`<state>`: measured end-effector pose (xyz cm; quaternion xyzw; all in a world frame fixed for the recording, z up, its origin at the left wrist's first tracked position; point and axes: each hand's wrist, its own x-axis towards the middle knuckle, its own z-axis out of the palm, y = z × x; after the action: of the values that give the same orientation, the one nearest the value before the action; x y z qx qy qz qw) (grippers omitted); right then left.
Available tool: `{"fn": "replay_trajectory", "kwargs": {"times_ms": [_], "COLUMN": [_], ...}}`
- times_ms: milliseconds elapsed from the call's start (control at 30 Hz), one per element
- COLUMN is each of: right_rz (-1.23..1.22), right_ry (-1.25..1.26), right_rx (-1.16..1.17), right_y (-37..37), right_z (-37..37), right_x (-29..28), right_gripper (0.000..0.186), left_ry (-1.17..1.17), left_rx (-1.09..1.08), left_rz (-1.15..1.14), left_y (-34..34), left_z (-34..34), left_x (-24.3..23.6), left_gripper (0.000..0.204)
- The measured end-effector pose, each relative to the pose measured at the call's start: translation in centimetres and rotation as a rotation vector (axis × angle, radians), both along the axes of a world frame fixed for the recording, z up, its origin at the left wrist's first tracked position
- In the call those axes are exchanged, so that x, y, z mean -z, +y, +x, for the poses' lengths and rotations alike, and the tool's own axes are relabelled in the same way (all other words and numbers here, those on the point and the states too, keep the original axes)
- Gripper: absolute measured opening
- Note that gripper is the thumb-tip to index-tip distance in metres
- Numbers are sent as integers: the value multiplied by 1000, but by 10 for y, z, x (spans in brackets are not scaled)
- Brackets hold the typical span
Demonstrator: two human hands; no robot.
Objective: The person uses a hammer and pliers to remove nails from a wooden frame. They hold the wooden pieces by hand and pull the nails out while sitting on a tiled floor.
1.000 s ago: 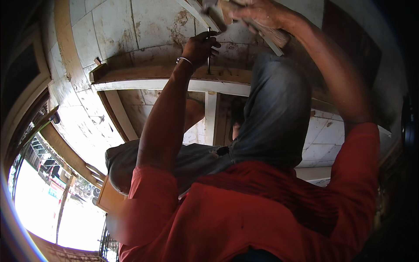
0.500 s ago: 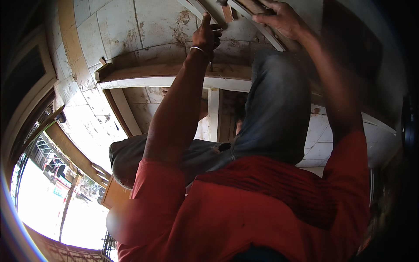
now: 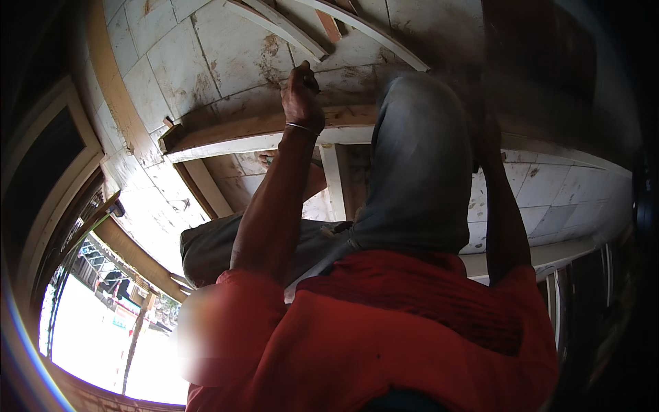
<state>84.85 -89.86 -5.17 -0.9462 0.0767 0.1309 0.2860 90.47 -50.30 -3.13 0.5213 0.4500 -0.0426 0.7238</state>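
My left hand (image 3: 302, 99) is raised above the near rail of a white and brown wooden frame (image 3: 268, 143). Its fingers are curled closed, and whatever they may hold is hidden. Just beyond it lie narrow white-edged wooden strips (image 3: 292, 31) on the tiled floor. My right hand (image 3: 482, 134) is down in deep shadow to the right of my raised knee, near the frame's right part. Its fingers are too dark to make out.
My bent legs in grey trousers (image 3: 425, 172) reach over the frame. Another long strip (image 3: 374, 31) and a short reddish wood piece (image 3: 328, 26) lie on the stained floor tiles (image 3: 233, 48). A framed dark panel (image 3: 44, 158) stands at left, beside a bright opening.
My right hand has left the strips at the far right and come down beside my knee. My left hand has drawn back slightly toward the frame and curled in. The view has shifted.
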Motion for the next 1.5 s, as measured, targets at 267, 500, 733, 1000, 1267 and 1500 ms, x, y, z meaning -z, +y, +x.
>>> {"fn": "replay_trajectory", "kwargs": {"times_ms": [267, 500, 733, 1000, 1267, 1500], "right_rz": [90, 34, 86, -42, -102, -147], "right_ry": [91, -51, 43, -16, -81, 78], "right_rx": [191, 156, 253, 114, -60, -231], "right_y": [19, 18, 23, 5, -10, -44], "right_z": [8, 5, -3, -12, -6, -15], "right_x": [-25, -16, -24, -6, 8, 27], "right_gripper": [53, 43, 39, 43, 51, 46], "left_ry": [-41, -320, -304, -291, -413, -428], "left_rx": [190, 102, 455, 402, -3, -200], "left_rz": [175, 72, 584, 342, 579, 1045], "left_y": [-7, -2, 1, -8, 39, 166], "left_z": [-9, -49, -85, -134, -69, -76], "left_x": [-10, -13, -42, -46, -83, -254], "left_gripper": [35, 28, 19, 10, 18, 39]}}
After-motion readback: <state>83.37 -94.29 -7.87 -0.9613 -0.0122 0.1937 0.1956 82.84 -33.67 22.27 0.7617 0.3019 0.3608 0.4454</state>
